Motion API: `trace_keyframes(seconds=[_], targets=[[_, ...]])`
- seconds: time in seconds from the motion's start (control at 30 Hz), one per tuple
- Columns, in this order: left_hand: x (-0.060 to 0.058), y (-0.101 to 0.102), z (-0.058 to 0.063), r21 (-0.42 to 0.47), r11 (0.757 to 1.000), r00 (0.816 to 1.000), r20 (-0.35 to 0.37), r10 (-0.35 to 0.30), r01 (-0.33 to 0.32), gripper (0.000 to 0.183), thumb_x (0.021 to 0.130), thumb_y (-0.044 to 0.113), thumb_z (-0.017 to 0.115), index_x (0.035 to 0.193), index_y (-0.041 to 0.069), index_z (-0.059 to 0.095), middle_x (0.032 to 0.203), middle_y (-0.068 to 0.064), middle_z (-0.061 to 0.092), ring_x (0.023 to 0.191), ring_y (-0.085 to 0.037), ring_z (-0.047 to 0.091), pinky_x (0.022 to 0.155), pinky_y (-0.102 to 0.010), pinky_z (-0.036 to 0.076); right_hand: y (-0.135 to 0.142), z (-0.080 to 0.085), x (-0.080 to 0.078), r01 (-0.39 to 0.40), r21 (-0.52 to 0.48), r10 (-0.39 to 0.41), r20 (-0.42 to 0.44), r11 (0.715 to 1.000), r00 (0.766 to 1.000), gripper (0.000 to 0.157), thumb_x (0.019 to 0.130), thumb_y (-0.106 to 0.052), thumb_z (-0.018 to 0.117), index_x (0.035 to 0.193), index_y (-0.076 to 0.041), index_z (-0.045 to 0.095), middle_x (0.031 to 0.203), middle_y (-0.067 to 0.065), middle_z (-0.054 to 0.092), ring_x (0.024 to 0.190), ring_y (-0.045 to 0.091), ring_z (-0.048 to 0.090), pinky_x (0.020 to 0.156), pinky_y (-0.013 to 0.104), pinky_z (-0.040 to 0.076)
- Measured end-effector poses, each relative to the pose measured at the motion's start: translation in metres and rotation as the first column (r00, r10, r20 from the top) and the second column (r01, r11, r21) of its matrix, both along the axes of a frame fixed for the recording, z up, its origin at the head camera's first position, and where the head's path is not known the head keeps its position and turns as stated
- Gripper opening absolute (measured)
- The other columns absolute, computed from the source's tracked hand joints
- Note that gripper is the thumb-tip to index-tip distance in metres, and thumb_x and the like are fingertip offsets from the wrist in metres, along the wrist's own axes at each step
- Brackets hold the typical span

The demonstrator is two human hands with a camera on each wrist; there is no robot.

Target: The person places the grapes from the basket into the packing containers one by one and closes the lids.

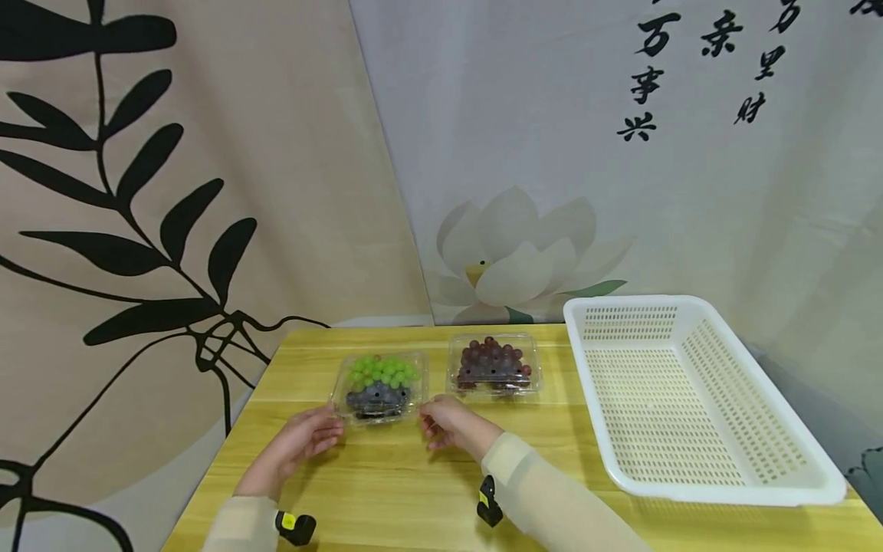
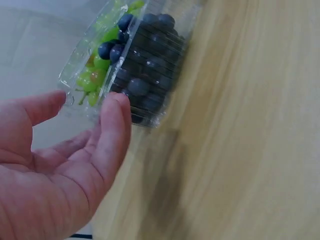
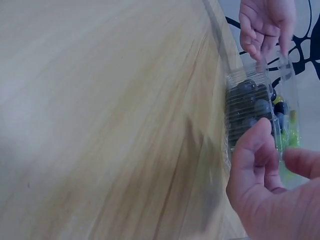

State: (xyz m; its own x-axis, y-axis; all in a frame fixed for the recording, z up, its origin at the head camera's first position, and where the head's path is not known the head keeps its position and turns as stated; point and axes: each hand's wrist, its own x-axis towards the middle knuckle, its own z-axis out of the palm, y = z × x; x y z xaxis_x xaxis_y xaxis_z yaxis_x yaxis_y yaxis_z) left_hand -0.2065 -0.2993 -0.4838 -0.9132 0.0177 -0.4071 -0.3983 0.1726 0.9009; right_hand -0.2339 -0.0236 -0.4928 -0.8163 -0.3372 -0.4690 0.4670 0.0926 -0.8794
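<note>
A clear plastic box (image 1: 379, 389) holds green grapes (image 1: 382, 372) and dark grapes (image 1: 378, 400). My left hand (image 1: 306, 439) is at the box's left side; in the left wrist view, its thumb and forefinger pinch the rim around the lid. Opposite it, my right hand (image 1: 455, 424) pinches the right edge between thumb and forefinger, as the right wrist view shows. Whether the box's underside touches the table cannot be told. Just right of this box stands a second clear box (image 1: 494, 366) with red grapes (image 1: 491, 360), untouched by either hand.
A large white perforated basket (image 1: 617, 475) stands on the right of the wooden table (image 1: 359, 491). Behind the table hangs a cloth (image 1: 310, 153) printed with leaves, a lotus and characters. Each sleeve carries a small black device (image 1: 297, 529) at the wrist.
</note>
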Motion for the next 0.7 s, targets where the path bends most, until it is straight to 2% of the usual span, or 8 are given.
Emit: trace_keyframes(seconds=[0.17,0.27,0.43,0.7], targets=[[-0.003,0.000,-0.008,0.017,0.999,0.998,-0.042,0.044,-0.043,0.058,0.100,0.031,0.048,0.138,-0.010,0.036,0.104,-0.007,0.066,0.093,-0.015,0.064,0.083,-0.026,0.054,0.000,0.001,0.000,-0.012,0.005,0.012,-0.007,1.000,1.000,0.012,0.096,-0.014,0.048,0.097,-0.003,0.053,0.067,0.001,0.050,0.053,0.010,0.045,0.047,0.024,0.049],[-0.003,0.004,-0.009,0.007,0.995,0.993,-0.065,0.099,-0.099,0.049,0.100,0.023,0.048,0.134,-0.011,0.039,0.098,-0.007,0.067,0.086,-0.013,0.064,0.076,-0.024,0.055,0.000,0.001,0.000,-0.017,0.011,0.017,-0.011,1.000,1.000,0.017,0.097,-0.016,0.050,0.097,-0.001,0.055,0.065,-0.001,0.050,0.052,0.009,0.045,0.046,0.023,0.048],[-0.004,0.008,-0.008,-0.018,0.988,0.986,-0.070,0.154,-0.155,0.044,0.100,0.017,0.048,0.132,-0.012,0.042,0.095,-0.008,0.066,0.081,-0.012,0.063,0.072,-0.024,0.055,-0.001,0.000,0.001,-0.023,0.031,0.024,-0.023,0.999,0.999,0.022,0.096,-0.019,0.051,0.095,0.002,0.060,0.063,-0.002,0.049,0.052,0.009,0.045,0.046,0.024,0.048],[-0.007,0.013,-0.009,-0.149,0.975,0.983,-0.112,0.146,-0.162,0.036,0.099,0.010,0.045,0.128,-0.011,0.047,0.106,-0.019,0.064,0.084,-0.014,0.063,0.076,-0.031,0.055,-0.001,0.001,0.003,-0.007,0.026,0.007,-0.030,1.000,1.000,0.012,0.096,-0.016,0.051,0.090,-0.006,0.054,0.066,0.000,0.050,0.054,0.011,0.045,0.047,0.025,0.048]])
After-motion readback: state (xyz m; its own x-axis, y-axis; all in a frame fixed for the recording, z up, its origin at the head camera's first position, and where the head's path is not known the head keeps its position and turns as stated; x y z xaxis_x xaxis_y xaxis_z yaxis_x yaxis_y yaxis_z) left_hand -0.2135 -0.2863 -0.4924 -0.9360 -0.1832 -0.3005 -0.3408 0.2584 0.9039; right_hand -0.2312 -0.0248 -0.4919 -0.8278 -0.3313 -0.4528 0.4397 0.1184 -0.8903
